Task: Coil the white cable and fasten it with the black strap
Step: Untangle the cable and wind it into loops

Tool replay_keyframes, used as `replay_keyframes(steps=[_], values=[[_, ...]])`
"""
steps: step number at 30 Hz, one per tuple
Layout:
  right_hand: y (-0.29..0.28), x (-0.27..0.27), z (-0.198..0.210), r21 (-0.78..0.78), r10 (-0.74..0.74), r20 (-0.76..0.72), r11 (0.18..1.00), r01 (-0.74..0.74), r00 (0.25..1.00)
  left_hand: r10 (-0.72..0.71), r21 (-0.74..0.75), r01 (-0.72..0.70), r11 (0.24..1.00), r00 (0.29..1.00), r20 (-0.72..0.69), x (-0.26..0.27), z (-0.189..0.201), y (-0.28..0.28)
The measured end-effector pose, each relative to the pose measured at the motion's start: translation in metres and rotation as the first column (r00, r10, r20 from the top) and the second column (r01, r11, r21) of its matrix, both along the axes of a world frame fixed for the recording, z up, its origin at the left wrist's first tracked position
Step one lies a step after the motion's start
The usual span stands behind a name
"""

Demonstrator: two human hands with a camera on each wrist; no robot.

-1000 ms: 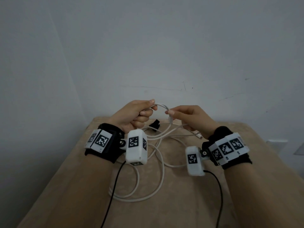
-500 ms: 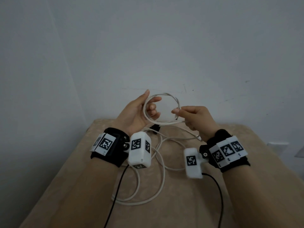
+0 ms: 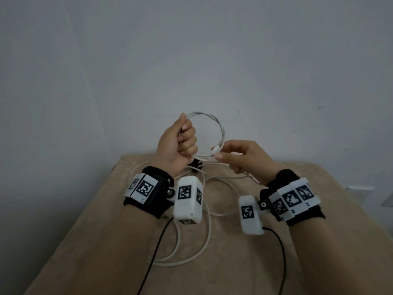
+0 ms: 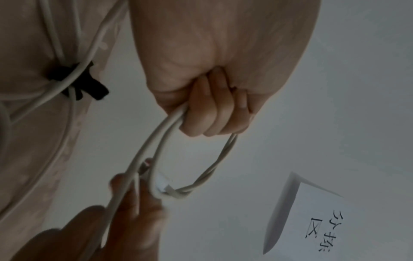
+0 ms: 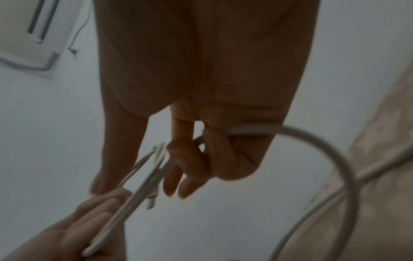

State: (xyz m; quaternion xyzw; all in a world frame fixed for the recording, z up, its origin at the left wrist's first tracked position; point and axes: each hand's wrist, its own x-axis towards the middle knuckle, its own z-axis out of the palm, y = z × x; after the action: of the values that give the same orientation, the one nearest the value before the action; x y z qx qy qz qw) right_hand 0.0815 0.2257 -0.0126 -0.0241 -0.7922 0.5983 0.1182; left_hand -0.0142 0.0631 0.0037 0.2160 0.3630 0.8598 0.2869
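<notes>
The white cable (image 3: 214, 122) forms a small loop of two turns held up above the beige table (image 3: 319, 241). My left hand (image 3: 178, 145) grips one side of the loop in a fist (image 4: 212, 114). My right hand (image 3: 244, 158) pinches the cable at the loop's lower right, near the white plug (image 4: 163, 185), and a strand runs under its curled fingers (image 5: 223, 155). The rest of the cable (image 3: 197, 252) lies in loose curves on the table. The black strap (image 3: 195, 166) sits round the cable on the table, below the hands (image 4: 78, 83).
A grey wall stands close behind the table's far edge. A sheet of paper with handwriting (image 4: 312, 211) hangs on it. A wall socket (image 3: 359, 189) is at the right. Black leads (image 3: 157, 252) trail from the wrist cameras across the table.
My left hand, open half a second ago, has curled its fingers round the loop and lifted it a little. My right hand has slid to the loop's lower side.
</notes>
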Motion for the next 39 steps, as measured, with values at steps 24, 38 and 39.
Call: replay_keyframes(steps=[24,38,39], values=[[0.05,0.008,-0.01,-0.353,-0.325,-0.109,0.896,0.269,0.939,0.04,-0.095,-0.036,0.995,0.999,0.036,-0.021,0.004,-0.031],[0.037,0.004,-0.001,-0.221,-0.382,-0.076,0.907,0.358,0.921,-0.08,-0.313,0.052,0.948,0.994,-0.079,-0.014,-0.002,-0.019],[0.036,0.004,0.0,-0.208,-0.361,-0.07,0.917,0.341,0.93,-0.089,-0.331,0.056,0.942,0.992,-0.087,-0.013,-0.003,-0.018]])
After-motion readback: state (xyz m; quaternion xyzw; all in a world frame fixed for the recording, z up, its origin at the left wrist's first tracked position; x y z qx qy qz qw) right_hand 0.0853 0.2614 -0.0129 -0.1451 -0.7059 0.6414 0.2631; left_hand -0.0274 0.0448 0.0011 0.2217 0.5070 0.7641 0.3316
